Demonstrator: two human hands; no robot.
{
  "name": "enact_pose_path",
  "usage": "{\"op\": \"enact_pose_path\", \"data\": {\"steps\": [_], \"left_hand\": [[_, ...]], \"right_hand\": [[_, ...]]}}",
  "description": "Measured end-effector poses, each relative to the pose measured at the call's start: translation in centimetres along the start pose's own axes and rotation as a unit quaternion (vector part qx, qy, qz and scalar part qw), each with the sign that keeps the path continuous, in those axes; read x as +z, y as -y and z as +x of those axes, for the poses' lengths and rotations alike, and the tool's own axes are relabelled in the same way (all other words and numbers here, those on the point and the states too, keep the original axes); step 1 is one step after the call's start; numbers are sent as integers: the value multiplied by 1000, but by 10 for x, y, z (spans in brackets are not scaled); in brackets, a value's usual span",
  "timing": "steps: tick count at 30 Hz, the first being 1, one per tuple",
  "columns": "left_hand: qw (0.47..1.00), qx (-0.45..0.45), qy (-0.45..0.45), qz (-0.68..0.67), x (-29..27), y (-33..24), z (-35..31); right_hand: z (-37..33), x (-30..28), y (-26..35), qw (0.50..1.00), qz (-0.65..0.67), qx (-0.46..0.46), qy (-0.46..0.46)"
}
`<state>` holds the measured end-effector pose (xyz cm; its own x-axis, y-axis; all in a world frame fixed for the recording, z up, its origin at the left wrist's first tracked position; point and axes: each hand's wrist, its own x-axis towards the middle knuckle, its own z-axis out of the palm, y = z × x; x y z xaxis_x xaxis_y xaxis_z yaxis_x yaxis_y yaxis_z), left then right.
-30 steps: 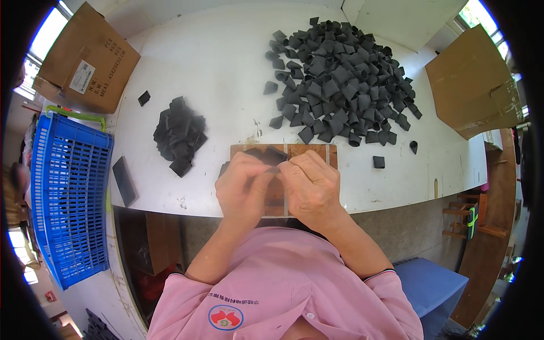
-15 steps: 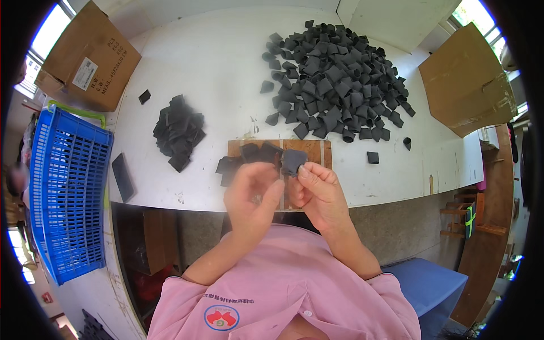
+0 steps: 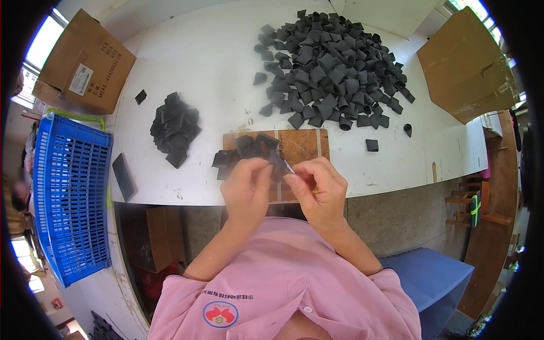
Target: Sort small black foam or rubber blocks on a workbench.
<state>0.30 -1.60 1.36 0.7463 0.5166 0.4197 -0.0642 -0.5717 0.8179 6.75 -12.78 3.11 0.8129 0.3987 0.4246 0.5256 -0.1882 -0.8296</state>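
Note:
My left hand [image 3: 246,186] is closed, its thumb and fingertips pinching a small dark grey fabric piece [image 3: 276,165] over the wooden board [image 3: 306,145]. Closed just to the right, my right hand [image 3: 322,186] grips a slim shiny metal tool [image 3: 289,169] whose tip meets the piece. Its kind is too small to make out, and most of it is hidden by the fingers. More flat dark pieces [image 3: 245,146] lie on the board's left part, beyond my left hand and partly past the board's edge.
A large heap of dark folded fabric loops [image 3: 334,73] covers the table's far right. A smaller pile of flat pieces [image 3: 173,130] lies left, near a dark flat block [image 3: 123,177]. Cardboard boxes [image 3: 85,62] and a blue plastic basket [image 3: 73,198] stand at the sides.
The fabric piece has passed from my right hand to my left, which has closed on it. My right hand now holds the metal tool against it. The view has shifted slightly.

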Motion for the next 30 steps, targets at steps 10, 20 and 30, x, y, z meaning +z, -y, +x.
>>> {"op": "enact_pose_path", "data": {"steps": [10,20,30], "left_hand": [[883,-313,78,-341,-8,-3,4],[803,-404,65,-434,-3,9,3],[875,-358,71,-320,3,7,-9]], "right_hand": [[-3,-4,-10,919,308,227,98],[-10,3,-23,973,146,175,48],[-5,8,-29,994,-42,-95,22]]}}
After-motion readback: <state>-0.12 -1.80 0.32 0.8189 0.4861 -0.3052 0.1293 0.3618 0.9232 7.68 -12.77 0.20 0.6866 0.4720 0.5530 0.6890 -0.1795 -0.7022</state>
